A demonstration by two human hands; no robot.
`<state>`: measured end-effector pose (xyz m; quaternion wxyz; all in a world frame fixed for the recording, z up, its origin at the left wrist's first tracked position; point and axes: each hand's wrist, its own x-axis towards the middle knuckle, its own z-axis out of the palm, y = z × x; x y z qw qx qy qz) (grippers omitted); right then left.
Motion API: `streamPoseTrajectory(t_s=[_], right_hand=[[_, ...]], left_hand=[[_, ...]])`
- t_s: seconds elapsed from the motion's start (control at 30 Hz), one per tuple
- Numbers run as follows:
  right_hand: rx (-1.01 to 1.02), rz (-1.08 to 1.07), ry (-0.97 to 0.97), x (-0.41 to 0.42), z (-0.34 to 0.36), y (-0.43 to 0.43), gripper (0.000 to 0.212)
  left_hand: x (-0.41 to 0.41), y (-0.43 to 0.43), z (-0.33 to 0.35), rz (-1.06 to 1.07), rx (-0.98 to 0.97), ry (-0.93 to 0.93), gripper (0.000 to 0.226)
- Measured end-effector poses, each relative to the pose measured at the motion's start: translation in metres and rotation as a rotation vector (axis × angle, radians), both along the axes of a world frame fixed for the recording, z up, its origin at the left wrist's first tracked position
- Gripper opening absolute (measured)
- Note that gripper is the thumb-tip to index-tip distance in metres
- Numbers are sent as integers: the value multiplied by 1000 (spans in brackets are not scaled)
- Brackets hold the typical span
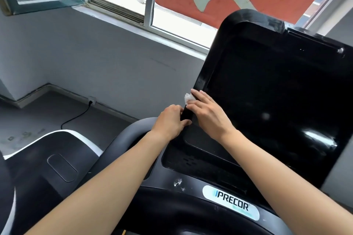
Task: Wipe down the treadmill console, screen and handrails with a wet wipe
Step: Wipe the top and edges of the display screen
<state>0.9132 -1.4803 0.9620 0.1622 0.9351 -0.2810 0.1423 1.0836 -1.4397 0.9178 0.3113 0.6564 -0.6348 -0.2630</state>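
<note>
Grey floor [47, 116], far left of the left hand [172, 121]. Black power cable [76, 118] lies on it, running to a wall socket [92, 99] left of that hand. Neighbouring black-and-white machine [57, 158] sits below-left.

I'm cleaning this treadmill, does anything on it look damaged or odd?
Yes. White scuff marks sit on the dark console housing left of the Precor badge, like chipped finish or dried residue. The screen is dark, with no visible cracks.
</note>
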Motion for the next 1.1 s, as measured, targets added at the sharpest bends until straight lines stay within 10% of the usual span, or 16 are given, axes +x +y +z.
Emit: streamPoseTrajectory(t_s=[1.1], right_hand=[[23, 16, -36, 1, -52, 34, 38]], left_hand=[[4, 30, -36, -34, 83, -8, 51]])
